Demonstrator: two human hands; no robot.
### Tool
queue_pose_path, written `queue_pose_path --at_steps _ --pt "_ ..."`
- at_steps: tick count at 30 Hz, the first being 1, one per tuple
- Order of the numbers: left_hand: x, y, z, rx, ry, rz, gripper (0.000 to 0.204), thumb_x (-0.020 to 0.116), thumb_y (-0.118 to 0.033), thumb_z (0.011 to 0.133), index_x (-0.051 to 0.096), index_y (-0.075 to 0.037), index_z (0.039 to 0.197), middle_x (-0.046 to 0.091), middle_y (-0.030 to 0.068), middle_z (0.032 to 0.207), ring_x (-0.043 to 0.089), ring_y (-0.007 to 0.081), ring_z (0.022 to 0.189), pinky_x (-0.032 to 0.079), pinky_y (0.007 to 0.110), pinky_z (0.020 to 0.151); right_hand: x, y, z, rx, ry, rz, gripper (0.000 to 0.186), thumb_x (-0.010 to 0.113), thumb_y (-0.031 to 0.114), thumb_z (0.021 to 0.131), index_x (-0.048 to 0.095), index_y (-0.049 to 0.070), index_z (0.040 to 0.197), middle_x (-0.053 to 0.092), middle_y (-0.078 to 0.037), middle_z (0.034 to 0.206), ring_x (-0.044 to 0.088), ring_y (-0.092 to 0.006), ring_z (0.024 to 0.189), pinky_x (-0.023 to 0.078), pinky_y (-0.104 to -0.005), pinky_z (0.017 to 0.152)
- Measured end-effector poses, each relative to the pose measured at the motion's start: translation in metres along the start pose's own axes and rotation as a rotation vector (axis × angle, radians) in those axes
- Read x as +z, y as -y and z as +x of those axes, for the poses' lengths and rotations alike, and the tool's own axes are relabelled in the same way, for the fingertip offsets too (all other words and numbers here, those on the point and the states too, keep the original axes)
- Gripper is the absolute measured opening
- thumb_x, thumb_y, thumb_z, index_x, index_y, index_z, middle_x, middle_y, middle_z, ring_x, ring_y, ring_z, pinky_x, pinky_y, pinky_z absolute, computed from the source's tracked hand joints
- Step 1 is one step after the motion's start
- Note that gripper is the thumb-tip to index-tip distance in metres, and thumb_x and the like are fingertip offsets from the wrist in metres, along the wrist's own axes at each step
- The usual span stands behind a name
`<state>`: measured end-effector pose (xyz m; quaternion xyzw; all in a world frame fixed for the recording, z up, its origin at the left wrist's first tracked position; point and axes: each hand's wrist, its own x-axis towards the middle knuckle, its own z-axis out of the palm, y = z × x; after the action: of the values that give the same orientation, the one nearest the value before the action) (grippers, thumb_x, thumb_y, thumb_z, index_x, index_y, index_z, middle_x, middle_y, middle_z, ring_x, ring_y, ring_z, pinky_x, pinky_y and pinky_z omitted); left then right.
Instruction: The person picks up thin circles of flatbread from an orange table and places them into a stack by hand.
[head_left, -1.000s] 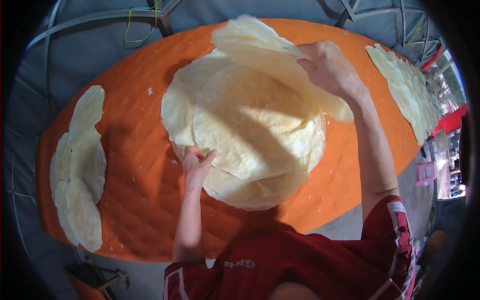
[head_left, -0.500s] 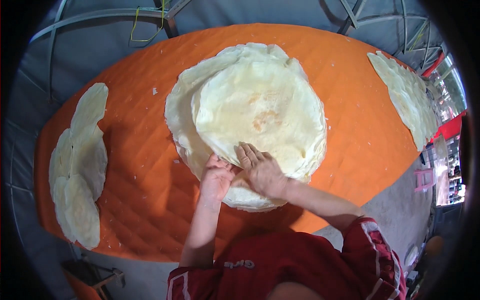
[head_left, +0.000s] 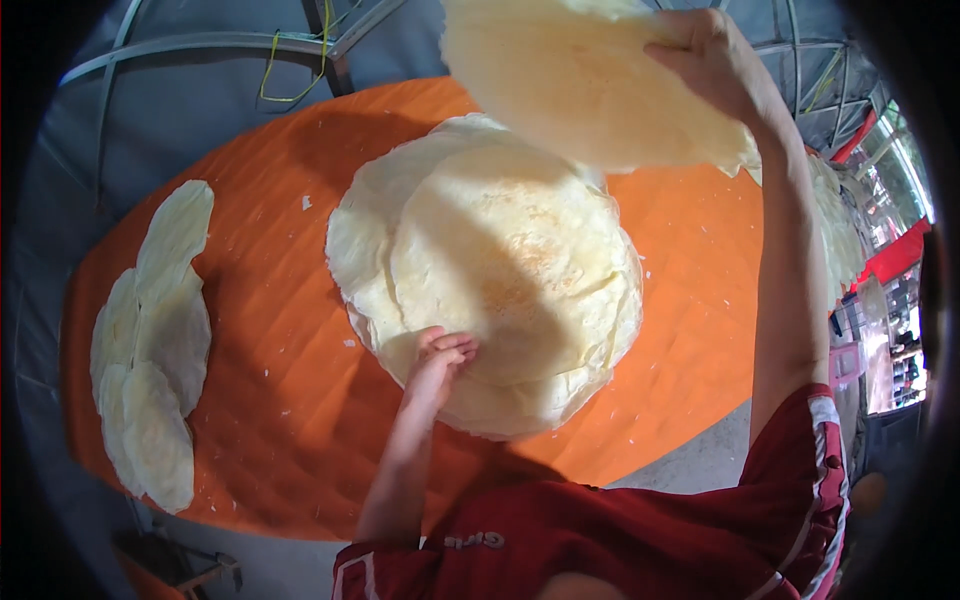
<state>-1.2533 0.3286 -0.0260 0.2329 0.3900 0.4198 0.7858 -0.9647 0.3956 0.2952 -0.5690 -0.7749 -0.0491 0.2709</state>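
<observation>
A thin round flatbread (head_left: 590,90) hangs in the air above the far side of the table, its near part drooping. My right hand (head_left: 718,62) is raised at the far right and closed on that sheet's right edge. Below lies a stack of pale flatbreads (head_left: 490,260), the top one browned in spots and partly in shadow. My left hand (head_left: 440,360) rests at the stack's near left part. Its fingers are curled together against the upper sheets; whether an edge is pinched between them is hidden.
An orange cover (head_left: 290,250) spreads over the table, dotted with small crumbs. Overlapping flatbreads (head_left: 160,340) lie at the left end. More flatbreads (head_left: 838,225) are at the right end, partly behind my right arm. A pink stool (head_left: 846,362) stands beyond on the right.
My right hand has lifted a flatbread off the stack and carried it up, away and to the right. My left hand stays near the same spot, its fingers now more curled.
</observation>
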Motion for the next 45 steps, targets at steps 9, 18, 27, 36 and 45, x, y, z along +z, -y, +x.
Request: queue_pose_path --at_steps 9,18,27,36,45 --pt "-0.019 -0.02 0.002 -0.079 -0.067 -0.046 0.028 0.054 -0.001 0.075 0.044 -0.001 0.102 0.05 0.009 0.088 0.053 0.0204 0.082 0.049 0.034 0.068 0.226 0.054 -0.163 -0.233 0.582 -0.051 0.036 0.052 0.008 0.069 0.046 -0.002 0.103 0.057 -0.017 0.088 0.06 -0.027 0.07 0.048 -0.0357 0.055" --pt "-0.006 -0.032 -0.001 0.216 -0.119 -0.086 0.026 0.053 -0.004 0.076 0.046 -0.001 0.102 0.053 0.0134 0.092 0.055 0.028 0.086 0.045 0.042 0.082 0.213 0.055 -0.134 0.379 0.724 0.153 0.027 0.054 0.016 0.075 0.052 0.0 0.095 0.052 -0.018 0.095 0.053 -0.0227 0.09 0.044 -0.0358 0.068" --pt "-0.047 -0.068 0.021 0.055 -0.549 0.207 0.021 0.065 -0.016 0.075 0.046 -0.006 0.074 0.055 0.0083 0.077 0.059 0.0179 0.066 0.051 0.029 0.053 0.092 0.053 0.036 -0.274 -0.154 -0.188 0.012 0.055 0.01 0.067 0.06 0.005 0.076 0.053 -0.015 0.059 0.053 -0.0271 0.053 0.043 -0.0358 0.054" --pt "-0.046 -0.067 0.033 0.336 -0.062 -0.198 0.03 0.045 0.003 0.076 0.042 -0.004 0.105 0.051 0.009 0.099 0.056 0.0222 0.089 0.05 0.036 0.075 0.289 0.085 -0.06 -0.332 0.576 -0.013 0.014 0.049 0.01 0.07 0.053 0.002 0.082 0.058 -0.017 0.075 0.058 -0.0318 0.065 0.044 -0.0403 0.055" --pt "-0.042 -0.084 0.042 0.414 0.07 -0.273 0.041 0.046 0.006 0.071 0.034 -0.002 0.11 0.045 0.0121 0.106 0.05 0.022 0.095 0.043 0.036 0.082 0.285 0.118 -0.057 -0.185 0.204 0.125 0.03 0.058 0.009 0.065 0.055 0.001 0.094 0.059 -0.017 0.073 0.058 -0.0298 0.066 0.046 -0.039 0.056"
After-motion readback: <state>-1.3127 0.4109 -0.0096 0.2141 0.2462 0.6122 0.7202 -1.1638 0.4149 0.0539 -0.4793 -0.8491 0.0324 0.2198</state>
